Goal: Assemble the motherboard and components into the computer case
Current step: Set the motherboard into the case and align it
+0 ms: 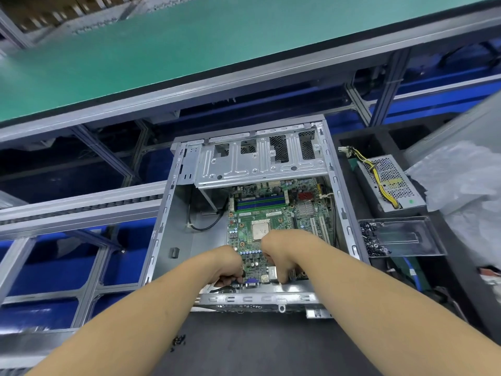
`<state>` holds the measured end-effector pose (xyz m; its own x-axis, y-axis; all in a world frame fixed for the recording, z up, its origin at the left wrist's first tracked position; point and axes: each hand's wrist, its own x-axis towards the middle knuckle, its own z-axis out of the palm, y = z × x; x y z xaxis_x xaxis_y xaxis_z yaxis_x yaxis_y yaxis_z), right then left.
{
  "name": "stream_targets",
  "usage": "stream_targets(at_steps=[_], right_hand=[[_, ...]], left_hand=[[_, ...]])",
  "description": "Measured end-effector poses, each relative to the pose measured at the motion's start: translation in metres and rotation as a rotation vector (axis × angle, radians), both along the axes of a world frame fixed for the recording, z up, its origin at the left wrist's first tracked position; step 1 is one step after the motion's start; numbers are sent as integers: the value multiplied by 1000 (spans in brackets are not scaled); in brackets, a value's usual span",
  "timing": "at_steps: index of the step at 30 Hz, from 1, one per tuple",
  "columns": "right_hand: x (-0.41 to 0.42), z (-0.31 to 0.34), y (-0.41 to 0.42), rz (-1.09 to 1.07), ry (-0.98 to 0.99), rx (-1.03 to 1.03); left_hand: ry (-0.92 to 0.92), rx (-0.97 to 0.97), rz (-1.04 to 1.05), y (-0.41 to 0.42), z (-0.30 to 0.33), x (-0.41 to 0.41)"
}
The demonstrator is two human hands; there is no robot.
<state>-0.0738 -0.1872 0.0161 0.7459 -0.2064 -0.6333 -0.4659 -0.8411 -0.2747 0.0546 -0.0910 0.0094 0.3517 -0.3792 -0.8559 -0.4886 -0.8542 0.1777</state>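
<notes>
The left hand curls its fingers over the near edge of the green printed motherboard, gripping it beside the blue port. The right hand likewise grips that edge by a silver connector. The board lies flat inside the open grey steel computer case on the dark tabletop. Right of the case sit a perforated metal power supply and a clear plastic tray of black screws.
</notes>
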Motion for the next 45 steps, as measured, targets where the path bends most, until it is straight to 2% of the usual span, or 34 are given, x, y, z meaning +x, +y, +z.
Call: stream_targets(at_steps=[17, 25, 36, 45], right_hand=[[1, -8, -3, 23, -23, -6], [1, -8, -3, 21, -30, -3], [1, -8, -2, 9, -21, 13], [1, -6, -2, 5, -18, 18]], left_hand=[[-80, -4, -18, 3, 3, -5], [-112, -17, -152, 3, 3, -4], [-99, -76, -110, 1, 3, -6], [-69, -53, 6, 4, 6, -7]])
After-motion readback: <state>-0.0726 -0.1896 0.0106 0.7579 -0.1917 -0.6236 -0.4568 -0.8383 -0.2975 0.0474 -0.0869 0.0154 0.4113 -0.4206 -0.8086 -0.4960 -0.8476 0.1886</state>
